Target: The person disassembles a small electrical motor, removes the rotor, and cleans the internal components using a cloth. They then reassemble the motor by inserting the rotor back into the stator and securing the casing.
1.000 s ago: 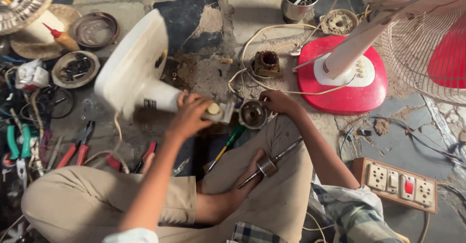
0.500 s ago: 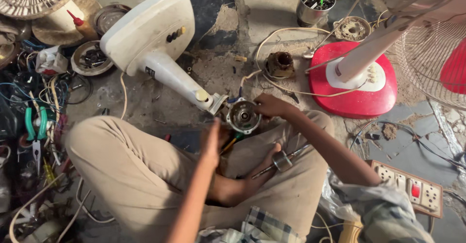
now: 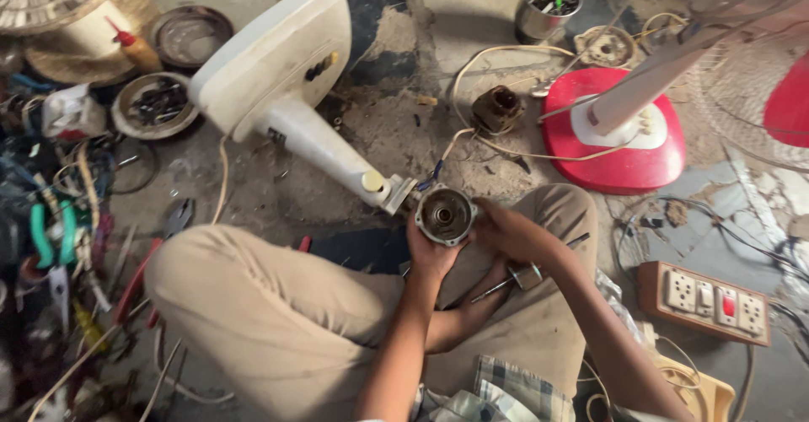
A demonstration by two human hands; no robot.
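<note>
Since half a second ago: left hand point(image 3: 431, 252) shifted from beside the round motor housing point(image 3: 445, 215) to underneath it, cupping from 6 o'clock; white fan base point(image 3: 278, 68) tilted a little further toward 11 o'clock. Head view: right hand point(image 3: 506, 230) pressed against the housing from 3 o'clock, fingers closed on its rim. Both hands clamped around the housing, held above the lap at centre. Metal shaft point(image 3: 521, 277) lying on the trousers at 5 o'clock. Red fan base point(image 3: 615, 148) at 2 o'clock, socket board point(image 3: 704, 300) at 4 o'clock, green-handled pliers point(image 3: 52, 241) at 9 o'clock.
</note>
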